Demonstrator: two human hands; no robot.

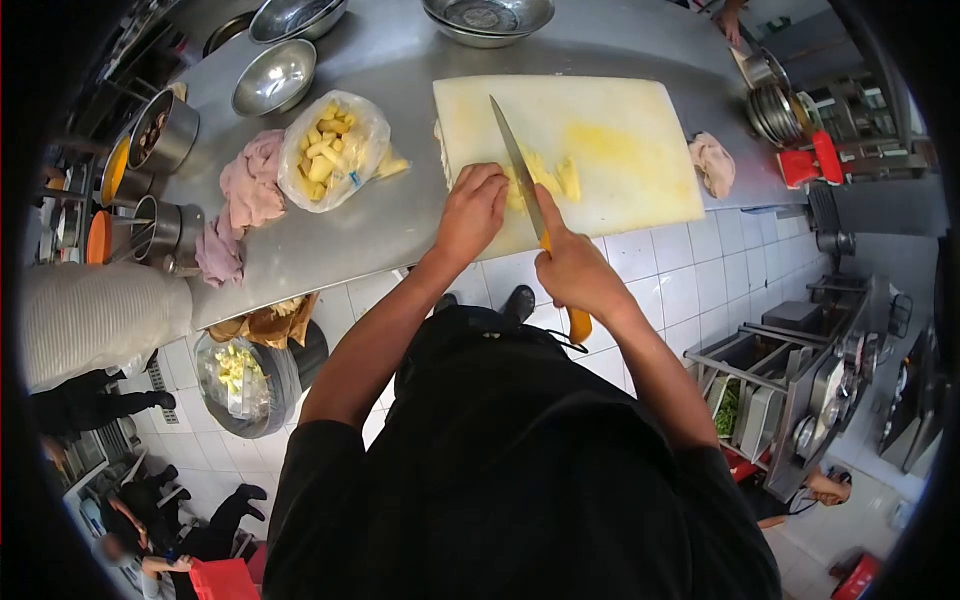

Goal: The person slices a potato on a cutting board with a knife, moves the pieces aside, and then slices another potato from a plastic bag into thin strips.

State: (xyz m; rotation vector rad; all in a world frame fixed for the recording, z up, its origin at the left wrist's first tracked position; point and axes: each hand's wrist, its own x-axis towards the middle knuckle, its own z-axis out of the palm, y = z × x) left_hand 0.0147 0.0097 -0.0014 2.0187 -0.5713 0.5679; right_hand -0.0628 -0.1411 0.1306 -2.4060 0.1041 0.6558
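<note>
My right hand [575,268] is closed round the yellow handle of a long kitchen knife [513,145]. Its blade points away from me across a white cutting board [640,100]. My left hand [474,212] sits at the board's left front, fingers curled down over a pale yellow peeled piece [515,194] right beside the blade; the fingers hide part of it. Cut yellow slices [567,178] lie just right of the knife. Left of the board, a clear plastic bag [362,165] stands open, full of peeled yellow chunks [325,150].
Pink cloths [255,180] lie left of the bag, another cloth [712,160] right of the board. Metal bowls [275,78] stand at the back. A lined bin [268,400] is below the table's left front edge. Other people are at lower left; a person's hand [730,25] shows at top right.
</note>
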